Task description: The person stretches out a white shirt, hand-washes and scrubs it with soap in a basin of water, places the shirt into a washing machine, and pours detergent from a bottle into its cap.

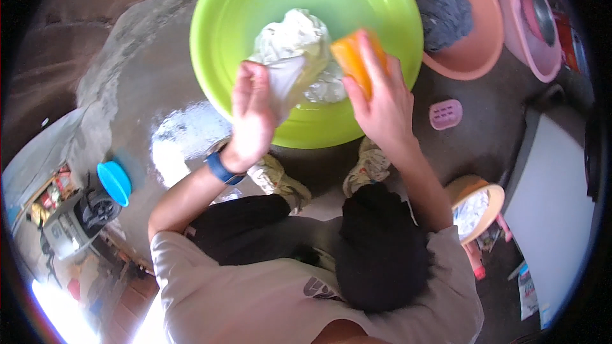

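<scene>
A large lime-green plastic basin [210, 67] holds water and a bunched white cloth [291, 38]. My left hand [253, 105] pinches part of this wet cloth between thumb and fingers, above the basin's near left side. In my right hand [382, 91] is an orange bar of soap [358, 59], somewhat blurred, held just right of the cloth. Another part of the white cloth [326, 87] lies low in the basin between my hands; whether it is the same piece I cannot tell.
A salmon-coloured basin [483, 57] with a grey cloth [447, 9] stands to the right, beside a pink basin [514, 24]. A pink soap dish [445, 114] lies on the wet floor. A blue basin [114, 183] is at left, a bucket [495, 200] at lower right.
</scene>
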The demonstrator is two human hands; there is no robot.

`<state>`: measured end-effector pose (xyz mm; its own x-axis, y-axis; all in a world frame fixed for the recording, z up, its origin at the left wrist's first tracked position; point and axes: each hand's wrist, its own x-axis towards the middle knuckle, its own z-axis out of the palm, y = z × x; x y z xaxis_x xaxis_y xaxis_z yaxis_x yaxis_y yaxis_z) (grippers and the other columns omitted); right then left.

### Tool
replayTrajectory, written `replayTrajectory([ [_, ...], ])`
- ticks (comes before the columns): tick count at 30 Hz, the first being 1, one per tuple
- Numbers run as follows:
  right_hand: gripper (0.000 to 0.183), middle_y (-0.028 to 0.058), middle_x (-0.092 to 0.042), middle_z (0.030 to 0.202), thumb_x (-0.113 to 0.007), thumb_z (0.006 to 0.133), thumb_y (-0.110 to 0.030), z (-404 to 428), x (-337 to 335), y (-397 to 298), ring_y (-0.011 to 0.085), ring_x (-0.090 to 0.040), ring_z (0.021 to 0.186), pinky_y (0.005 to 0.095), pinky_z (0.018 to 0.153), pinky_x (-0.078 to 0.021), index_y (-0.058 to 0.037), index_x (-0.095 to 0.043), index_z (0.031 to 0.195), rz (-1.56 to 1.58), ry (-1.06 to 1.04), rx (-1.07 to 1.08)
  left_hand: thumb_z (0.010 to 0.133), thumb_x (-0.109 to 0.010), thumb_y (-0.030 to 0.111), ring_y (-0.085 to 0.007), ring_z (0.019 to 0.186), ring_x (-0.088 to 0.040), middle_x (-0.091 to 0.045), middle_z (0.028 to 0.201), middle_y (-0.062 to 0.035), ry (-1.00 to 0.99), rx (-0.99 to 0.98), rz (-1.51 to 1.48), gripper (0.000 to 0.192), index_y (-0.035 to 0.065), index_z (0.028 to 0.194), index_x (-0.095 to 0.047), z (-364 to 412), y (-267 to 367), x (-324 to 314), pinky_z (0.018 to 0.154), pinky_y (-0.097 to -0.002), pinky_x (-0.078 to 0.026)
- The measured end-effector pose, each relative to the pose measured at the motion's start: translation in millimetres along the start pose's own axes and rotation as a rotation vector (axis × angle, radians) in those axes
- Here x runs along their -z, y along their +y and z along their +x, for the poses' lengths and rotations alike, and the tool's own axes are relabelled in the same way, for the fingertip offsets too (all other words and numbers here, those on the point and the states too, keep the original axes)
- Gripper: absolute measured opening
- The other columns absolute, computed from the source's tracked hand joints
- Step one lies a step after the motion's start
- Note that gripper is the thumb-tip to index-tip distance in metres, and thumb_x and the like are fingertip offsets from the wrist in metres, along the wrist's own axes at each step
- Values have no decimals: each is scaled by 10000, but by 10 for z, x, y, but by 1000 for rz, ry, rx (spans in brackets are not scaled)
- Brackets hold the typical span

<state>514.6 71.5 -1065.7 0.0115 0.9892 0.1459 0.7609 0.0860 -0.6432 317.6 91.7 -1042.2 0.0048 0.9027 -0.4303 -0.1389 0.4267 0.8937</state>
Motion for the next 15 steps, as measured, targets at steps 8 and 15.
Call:
replayTrajectory([
  [8,663,185,-459,1216,-446,898,-348,-1323,94,1529,265,-545,981,287,791,-462,-117,-124,1429,415,227,-1162,962,-381,221,-161,998,-549,-550,1075,-48,-79,93,-117,194,90,1064,-481,161,58,255,868,-323,-452],
  [15,855,395,-359,1197,-477,813,-569,-1668,-116,2403,520,-439,1078,509,917,-373,-129,-59,1415,-146,315,-1294,961,-379,251,-167,1012,-549,-545,1116,-64,-111,173,-131,251,78,1120,-468,88,144,160,881,-325,-447],
])
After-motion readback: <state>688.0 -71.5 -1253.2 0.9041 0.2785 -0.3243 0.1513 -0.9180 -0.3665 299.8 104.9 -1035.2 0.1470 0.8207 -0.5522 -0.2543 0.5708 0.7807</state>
